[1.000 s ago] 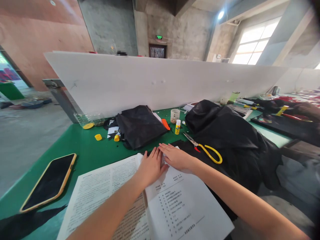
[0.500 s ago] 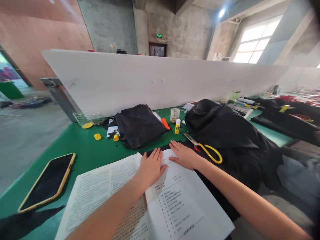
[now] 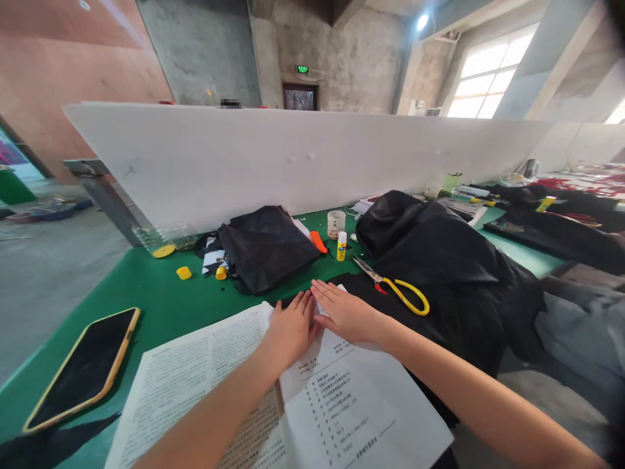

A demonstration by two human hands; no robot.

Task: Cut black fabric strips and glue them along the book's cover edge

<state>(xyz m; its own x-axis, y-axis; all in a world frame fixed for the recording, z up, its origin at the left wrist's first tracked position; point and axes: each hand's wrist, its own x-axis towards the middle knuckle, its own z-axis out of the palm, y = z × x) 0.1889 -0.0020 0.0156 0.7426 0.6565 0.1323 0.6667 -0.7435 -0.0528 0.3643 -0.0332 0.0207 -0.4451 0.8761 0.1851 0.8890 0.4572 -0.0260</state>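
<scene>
An open printed book [image 3: 356, 397] lies in front of me, partly on black cloth. Near the top of its inner fold my left hand [image 3: 291, 329] rests flat, fingers stretched out and pointing away from me. My right hand [image 3: 346, 312] lies flat on the top of the right page, its fingertips against the left hand's fingers. Neither hand grips anything. Yellow-handled scissors [image 3: 398, 290] lie on black cloth just beyond my right hand, blades partly apart. A yellow glue stick [image 3: 341, 247] stands upright past the fingertips.
A phone in a yellow case [image 3: 85, 368] lies at left on the green table [image 3: 161, 286]. Folded black fabric [image 3: 266, 251] and a bigger black heap [image 3: 439, 260] lie beyond the book. An orange cutter [image 3: 319, 241] and small jar [image 3: 336, 225] stand before the white partition [image 3: 234, 163].
My right hand has slid left across the page until it meets my left hand. The left hand stays near the fold. The whole view has shifted slightly.
</scene>
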